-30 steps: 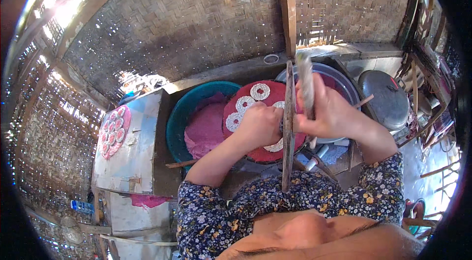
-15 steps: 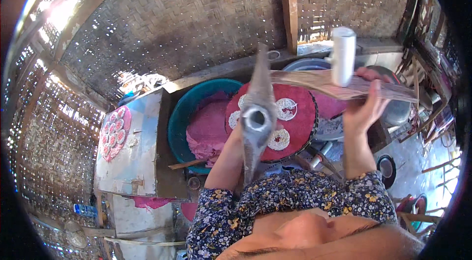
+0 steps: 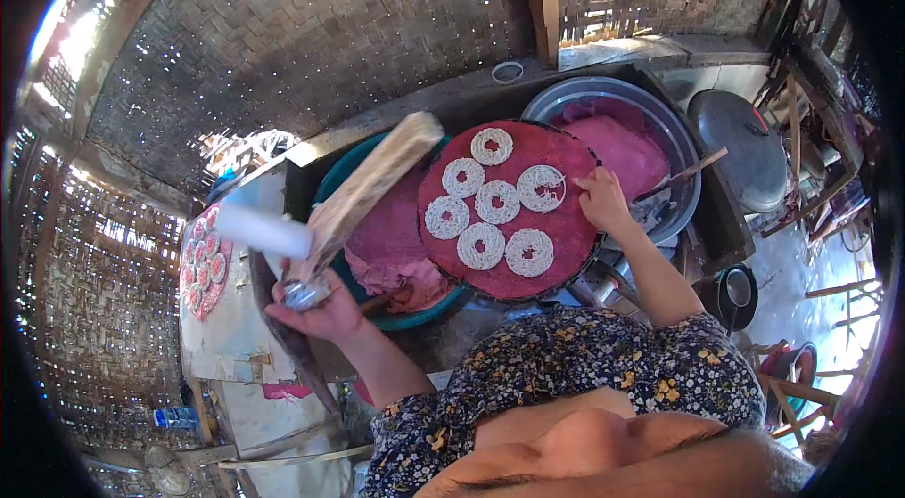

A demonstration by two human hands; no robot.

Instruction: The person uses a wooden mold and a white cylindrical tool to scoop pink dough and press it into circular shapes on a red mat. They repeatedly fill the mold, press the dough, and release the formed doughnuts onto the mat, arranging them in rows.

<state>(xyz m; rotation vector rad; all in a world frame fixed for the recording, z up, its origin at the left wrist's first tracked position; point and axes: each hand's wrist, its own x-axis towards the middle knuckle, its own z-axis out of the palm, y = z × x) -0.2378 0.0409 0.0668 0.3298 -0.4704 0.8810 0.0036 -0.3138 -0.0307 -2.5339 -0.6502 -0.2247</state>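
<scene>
My left hand (image 3: 325,314) is closed around the metal end of a wooden noodle press (image 3: 372,182), a long plank set aslant over the green tub. A white cylinder (image 3: 269,232), blurred by motion, sticks out from it. My right hand (image 3: 603,201) grips the right rim of a round red tray (image 3: 509,286). Several white rings of thin squiggled strands (image 3: 497,202) lie on that tray; the ring nearest my right hand (image 3: 542,189) has a broken, uneven middle. Under the tray, part of the tubs is hidden.
A green tub (image 3: 443,310) and a grey basin (image 3: 693,206) both hold pink dough. Ringed pieces lie on a pink round sheet (image 3: 203,295) on the left table. A dark lidded pot (image 3: 740,149) stands right, a black bucket (image 3: 733,295) below it. Woven walls stand behind.
The press has swung from in front of me to the left, now in my left hand. My right hand has let go of it and moved down to the tray, which shows more rings.
</scene>
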